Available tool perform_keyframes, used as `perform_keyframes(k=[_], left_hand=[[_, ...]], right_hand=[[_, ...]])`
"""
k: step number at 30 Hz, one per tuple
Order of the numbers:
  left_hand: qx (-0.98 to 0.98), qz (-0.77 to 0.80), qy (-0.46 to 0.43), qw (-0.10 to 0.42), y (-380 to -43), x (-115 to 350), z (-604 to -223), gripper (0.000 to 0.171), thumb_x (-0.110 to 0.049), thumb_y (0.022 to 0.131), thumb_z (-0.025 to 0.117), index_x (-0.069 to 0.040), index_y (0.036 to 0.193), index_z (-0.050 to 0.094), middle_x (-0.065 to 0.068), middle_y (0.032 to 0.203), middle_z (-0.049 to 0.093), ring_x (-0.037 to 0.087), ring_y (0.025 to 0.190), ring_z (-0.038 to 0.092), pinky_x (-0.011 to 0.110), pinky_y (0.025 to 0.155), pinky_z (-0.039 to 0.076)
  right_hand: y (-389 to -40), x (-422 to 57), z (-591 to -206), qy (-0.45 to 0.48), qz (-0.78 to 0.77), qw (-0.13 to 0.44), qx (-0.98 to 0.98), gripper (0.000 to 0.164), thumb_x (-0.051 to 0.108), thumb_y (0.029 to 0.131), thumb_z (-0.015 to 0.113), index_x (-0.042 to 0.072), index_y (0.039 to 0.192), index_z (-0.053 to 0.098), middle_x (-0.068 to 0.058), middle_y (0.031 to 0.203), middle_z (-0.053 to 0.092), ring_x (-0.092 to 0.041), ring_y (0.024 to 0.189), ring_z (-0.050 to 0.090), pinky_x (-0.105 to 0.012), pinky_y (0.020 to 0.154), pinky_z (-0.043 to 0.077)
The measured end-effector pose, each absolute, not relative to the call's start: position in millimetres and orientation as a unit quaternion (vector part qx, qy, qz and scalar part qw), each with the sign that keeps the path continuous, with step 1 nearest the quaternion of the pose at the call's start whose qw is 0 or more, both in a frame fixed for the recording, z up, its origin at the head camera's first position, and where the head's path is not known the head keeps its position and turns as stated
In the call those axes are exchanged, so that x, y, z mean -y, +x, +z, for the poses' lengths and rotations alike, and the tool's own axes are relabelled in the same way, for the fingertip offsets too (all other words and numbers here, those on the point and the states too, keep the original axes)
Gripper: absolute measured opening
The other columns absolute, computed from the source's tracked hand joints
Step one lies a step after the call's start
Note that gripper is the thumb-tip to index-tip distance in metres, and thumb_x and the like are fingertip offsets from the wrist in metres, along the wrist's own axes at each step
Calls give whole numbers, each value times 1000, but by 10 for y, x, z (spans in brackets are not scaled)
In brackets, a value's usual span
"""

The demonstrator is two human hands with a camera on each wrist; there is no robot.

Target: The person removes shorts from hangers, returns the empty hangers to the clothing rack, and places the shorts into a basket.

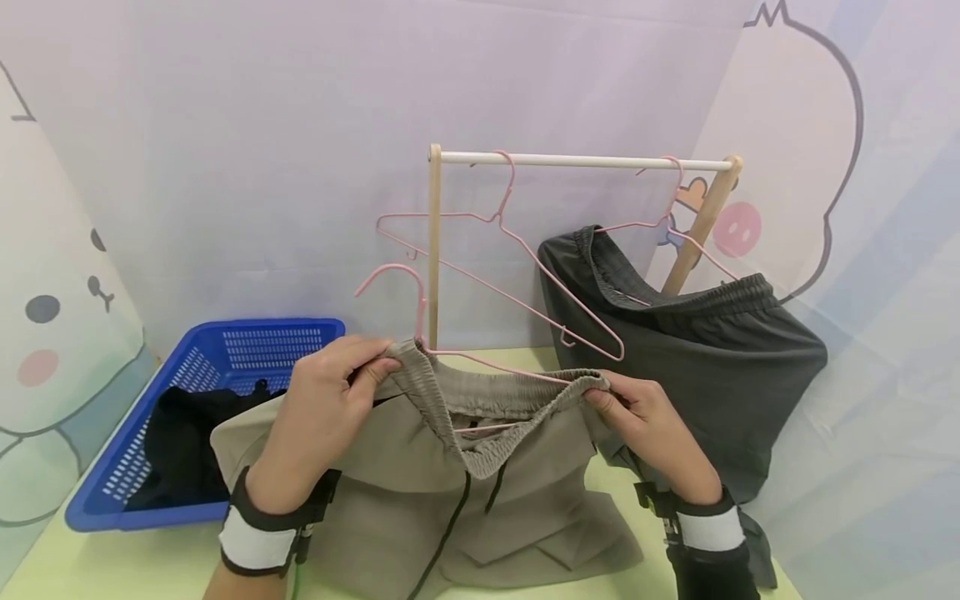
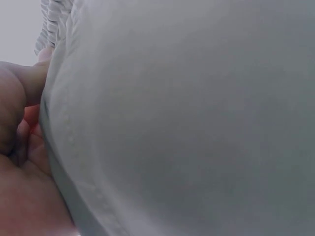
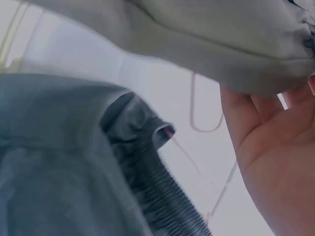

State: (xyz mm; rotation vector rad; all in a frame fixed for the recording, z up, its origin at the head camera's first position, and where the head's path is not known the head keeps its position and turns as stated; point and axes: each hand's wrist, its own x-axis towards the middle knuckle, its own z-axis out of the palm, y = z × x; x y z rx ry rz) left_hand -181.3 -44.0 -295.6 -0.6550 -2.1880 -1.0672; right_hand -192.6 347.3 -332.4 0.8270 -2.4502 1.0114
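Observation:
Beige drawstring pants (image 1: 390,475) hang in front of me, with a gathered elastic waistband and dark cords. My left hand (image 1: 322,408) pinches the waistband at its left end, thumb in front. At the right end my right hand (image 1: 652,425) pinches the same band. A pink hanger (image 1: 420,308) sits inside the waist opening, its hook rising free above the left side. In the left wrist view, beige fabric (image 2: 187,118) fills most of the picture beside the left hand (image 2: 24,147). The right wrist view shows the right hand (image 3: 280,152) under the beige cloth.
A small rack with a white rail (image 1: 585,160) carries an unloaded pink hanger (image 1: 502,218) and dark grey pants (image 1: 690,375) on another hanger. On the left, a blue basket (image 1: 105,521) holds black cloth (image 1: 187,442). Everything stands on a yellow-green table (image 1: 615,483).

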Motion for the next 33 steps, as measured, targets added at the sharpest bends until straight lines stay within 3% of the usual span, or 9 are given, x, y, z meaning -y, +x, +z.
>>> perform_keyframes(k=[6,12,16,22,26,29,33], left_hand=[[822,-414,-246,305,-1805,457,-2987,20,-4,95,73,-8,114,80,3,97,74,11,73,53,23,61,43],[817,-420,-250,308,-1793,468,-3004,19,-3,95,73,-8,112,80,3,96,74,10,71,52,20,61,41],[807,-425,-252,325,-1789,491,-2985,16,-2,95,73,-8,107,80,-1,84,67,9,65,48,19,56,38],[800,-436,-262,319,-1814,469,-2955,15,-4,96,73,-8,108,81,-2,80,64,8,63,45,19,55,36],[800,-437,-258,320,-1825,454,-2959,16,-4,94,74,-7,108,81,-1,81,66,9,64,46,18,57,37],[800,-440,-257,317,-1828,446,-2960,16,-4,94,75,-7,108,81,0,82,66,10,66,46,18,57,37],[799,-446,-256,311,-1821,436,-2966,18,-4,94,75,-7,110,81,0,83,67,11,67,46,18,57,37]], right_hand=[[-1834,-3673,-3516,262,367,181,874,24,-4,98,65,19,96,65,12,65,36,1,56,35,-22,50,34],[-1782,-3777,-3711,243,377,179,876,28,-7,98,62,18,86,59,11,68,38,1,61,38,-24,52,36],[-1732,-3795,-3816,221,384,171,880,35,-7,99,62,17,76,51,11,65,35,1,57,34,-24,48,34],[-1653,-3747,-3916,209,394,96,890,32,7,97,71,20,71,59,16,61,36,3,52,32,-21,45,34],[-1623,-3728,-3986,219,395,33,892,18,12,95,76,21,79,75,13,66,57,3,57,49,-23,50,44],[-1602,-3735,-4019,226,396,-16,890,6,16,95,76,20,94,81,4,87,76,-2,71,66,-26,58,53],[-1599,-3747,-4043,227,406,-79,882,12,19,97,75,17,107,81,-3,102,79,-15,77,75,-27,61,56]])
